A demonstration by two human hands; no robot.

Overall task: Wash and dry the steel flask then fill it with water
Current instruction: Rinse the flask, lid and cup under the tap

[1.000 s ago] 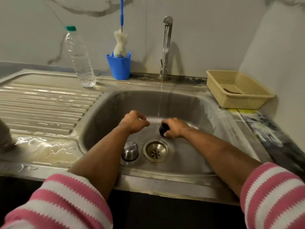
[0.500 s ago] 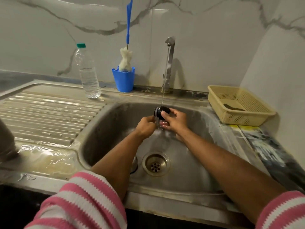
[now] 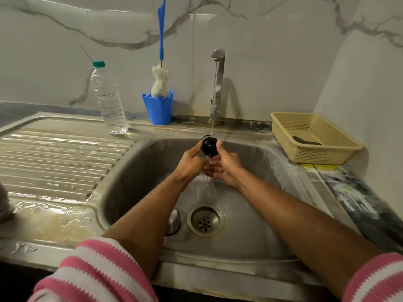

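Note:
A small black flask lid [image 3: 209, 146] is held under the thin water stream [image 3: 213, 101] falling from the steel tap [image 3: 218, 68]. My left hand [image 3: 189, 162] pinches the lid's left side. The thumb of my right hand [image 3: 227, 168] presses on the lid's right side, and its fingers lie underneath, wet from the runoff. A steel cup-shaped cap [image 3: 175, 221] lies on the sink [image 3: 257, 214] floor beside the drain [image 3: 205, 221], partly hidden by my left forearm. The flask body cannot be made out for certain.
A plastic water bottle [image 3: 109, 101] and a blue cup [image 3: 158, 107] holding a bottle brush [image 3: 161, 81] stand behind the basin. A beige basket [image 3: 314, 138] sits at the right. The wet ribbed drainboard [image 3: 56, 162] spreads left, with a grey object [image 3: 3, 205] at its edge.
Both hands lifted the black lid from near the drain up into the tap stream. My left hand, closed and empty a second ago, has joined the right on the lid.

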